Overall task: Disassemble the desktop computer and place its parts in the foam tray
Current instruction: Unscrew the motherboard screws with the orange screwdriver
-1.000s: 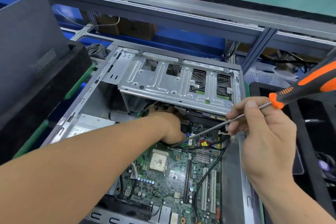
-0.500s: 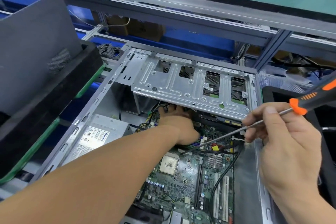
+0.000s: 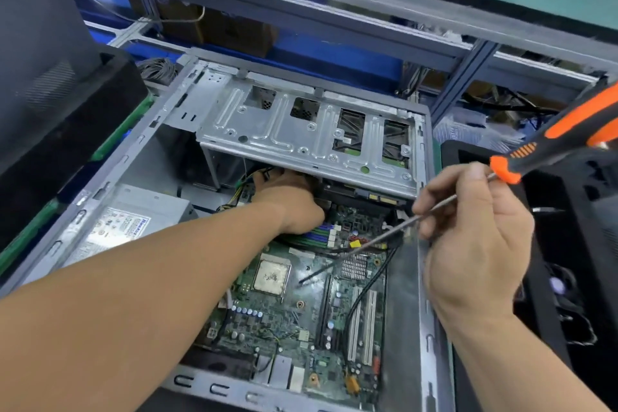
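Note:
The open desktop case (image 3: 422,311) lies flat, with the green motherboard (image 3: 294,321) bare inside. A silver drive cage (image 3: 294,130) spans its far end. My left hand (image 3: 291,201) reaches under the cage's front edge, above the blue memory slots. Its fingers are hidden beneath the cage. My right hand (image 3: 475,237) hovers over the case's right wall and pinches the thin shaft of a screwdriver (image 3: 561,137) with an orange and black handle. The tip hangs just right of the CPU (image 3: 271,276).
A grey power supply (image 3: 127,224) sits in the case's left side. Black foam tray (image 3: 568,244) stands right of the case, and a black foam block (image 3: 50,110) leans at the left. Black cables (image 3: 371,281) cross the board. A blue-grey frame rail (image 3: 301,10) runs behind.
The view has shifted a little. My left hand stays under the drive cage. The screwdriver tip has dropped slightly toward the board beside the CPU.

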